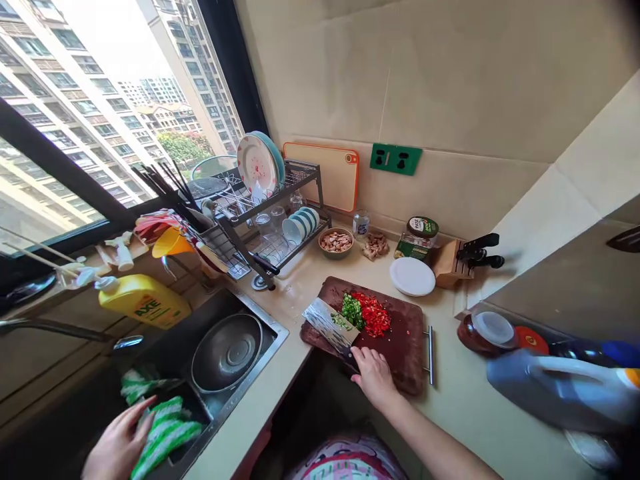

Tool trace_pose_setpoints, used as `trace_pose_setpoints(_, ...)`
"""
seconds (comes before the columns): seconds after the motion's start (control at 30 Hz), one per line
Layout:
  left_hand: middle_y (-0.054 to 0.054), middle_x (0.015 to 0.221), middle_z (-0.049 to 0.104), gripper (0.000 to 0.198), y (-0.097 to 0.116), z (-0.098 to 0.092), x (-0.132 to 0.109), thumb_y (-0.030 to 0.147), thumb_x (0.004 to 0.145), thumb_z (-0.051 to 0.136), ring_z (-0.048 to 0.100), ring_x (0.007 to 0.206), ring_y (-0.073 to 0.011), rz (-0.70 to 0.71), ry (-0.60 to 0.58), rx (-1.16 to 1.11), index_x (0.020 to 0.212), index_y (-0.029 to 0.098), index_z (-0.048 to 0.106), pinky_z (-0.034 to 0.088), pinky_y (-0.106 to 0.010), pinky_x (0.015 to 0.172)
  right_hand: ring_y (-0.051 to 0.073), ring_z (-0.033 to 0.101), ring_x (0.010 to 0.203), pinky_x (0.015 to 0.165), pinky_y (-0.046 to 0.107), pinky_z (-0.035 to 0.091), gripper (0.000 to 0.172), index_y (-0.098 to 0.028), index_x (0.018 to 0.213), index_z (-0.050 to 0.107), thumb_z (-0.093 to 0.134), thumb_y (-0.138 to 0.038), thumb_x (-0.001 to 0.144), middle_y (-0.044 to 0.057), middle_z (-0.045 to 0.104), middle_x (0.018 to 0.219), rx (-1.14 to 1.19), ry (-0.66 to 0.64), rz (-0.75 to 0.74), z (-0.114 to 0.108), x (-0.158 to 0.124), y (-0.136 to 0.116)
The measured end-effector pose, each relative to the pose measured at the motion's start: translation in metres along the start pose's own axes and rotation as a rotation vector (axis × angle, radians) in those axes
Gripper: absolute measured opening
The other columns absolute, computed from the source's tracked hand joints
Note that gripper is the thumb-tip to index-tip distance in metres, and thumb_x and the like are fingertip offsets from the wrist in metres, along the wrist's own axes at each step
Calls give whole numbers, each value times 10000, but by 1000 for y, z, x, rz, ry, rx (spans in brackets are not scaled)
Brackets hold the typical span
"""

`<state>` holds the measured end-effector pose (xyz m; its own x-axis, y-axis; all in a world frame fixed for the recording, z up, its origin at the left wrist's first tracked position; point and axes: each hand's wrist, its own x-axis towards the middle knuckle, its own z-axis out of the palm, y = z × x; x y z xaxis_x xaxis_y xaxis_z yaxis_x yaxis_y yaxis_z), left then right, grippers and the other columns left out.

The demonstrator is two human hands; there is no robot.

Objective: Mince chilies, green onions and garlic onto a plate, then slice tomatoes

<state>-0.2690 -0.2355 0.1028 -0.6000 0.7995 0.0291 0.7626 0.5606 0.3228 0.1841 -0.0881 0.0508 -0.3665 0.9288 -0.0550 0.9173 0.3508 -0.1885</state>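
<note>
My right hand (374,377) is at the near edge of a dark brown cutting board (407,360), its fingers around the handle end of a cleaver (327,321). The cleaver's broad blade lies flat over the board's left side, with green bits stuck to it. Beside the blade are a pile of chopped green pepper (352,310) and a pile of chopped red pepper (374,315). Over the sink my left hand (117,437) has thumb and fingers apart, next to a green-and-white striped cloth (167,430); whether it touches the cloth is unclear.
A dark wok (227,353) sits in the sink (240,393). Behind stands a dish rack (243,213) with plates and bowls. A bowl of meat pieces (336,243), a white lid (413,277) and a knife block (450,267) line the back; a large bottle (555,390) stands right.
</note>
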Motion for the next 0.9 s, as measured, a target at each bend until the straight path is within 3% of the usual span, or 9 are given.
trace_pose_setpoints(0.07,66,998,664,298,28,19,12,492,724,426,613,935,-232,116,33,-71,902,345,615,515,-351,782,250,591,838,711,355,472,460,-218,1192,531,582,-111,747,103,606,913,-38,-66,10,-3,9,-2)
trace_pose_setpoints(0.17,-35,1111,625,388,60,40,27,473,697,485,609,966,-215,302,-41,-120,980,258,640,496,-294,830,235,615,782,658,332,486,507,-205,1258,478,458,-57,774,126,590,936,11,-96,26,-14,10,5)
trace_pose_setpoints(0.37,-63,1107,623,383,88,79,76,453,753,467,614,947,-214,366,-116,-127,991,220,656,507,-289,797,194,608,904,788,328,500,432,-213,1275,421,374,-242,847,87,592,1098,616,22,53,-38,2,29)
trace_pose_setpoints(0.47,-71,1122,615,391,120,103,103,453,780,443,627,897,-211,432,-236,-176,1003,211,655,521,-284,742,152,600,568,500,272,499,453,-218,1265,428,377,-405,856,29,652,812,905,-130,226,-33,12,28)
trace_pose_setpoints(0.53,-73,1143,606,381,148,115,115,442,788,439,624,911,-214,531,-315,-203,1004,217,658,511,-299,781,120,510,412,381,233,425,501,-200,1281,409,379,-450,847,-30,580,599,1017,-181,354,-24,16,28)
trace_pose_setpoints(0.63,-76,1144,604,372,181,126,127,425,798,430,607,968,-216,637,-374,-236,1011,220,657,489,-306,833,112,465,386,368,214,400,566,-169,1293,390,406,-487,826,-79,454,476,1084,-138,491,-17,4,36)
trace_pose_setpoints(0.73,-84,1143,600,374,192,133,133,404,819,407,590,1008,-217,654,-404,-252,1026,207,648,466,-317,870,114,479,397,362,220,397,610,-167,1313,354,393,-528,822,-55,517,539,1124,-132,543,-29,-17,59)
trace_pose_setpoints(0.8,-91,1125,604,375,191,138,131,400,826,400,586,1015,-219,646,-416,-264,1020,195,647,455,-328,888,130,553,475,419,244,452,574,-188,1285,400,422,-519,816,1,618,685,1047,-117,484,-46,-20,81)
trace_pose_setpoints(0.9,-87,1074,624,366,190,145,119,403,820,413,595,988,-215,618,-420,-297,985,187,658,462,-322,876,191,629,877,776,324,511,439,-216,1185,523,521,-418,794,67,647,1041,771,-26,242,-76,5,117)
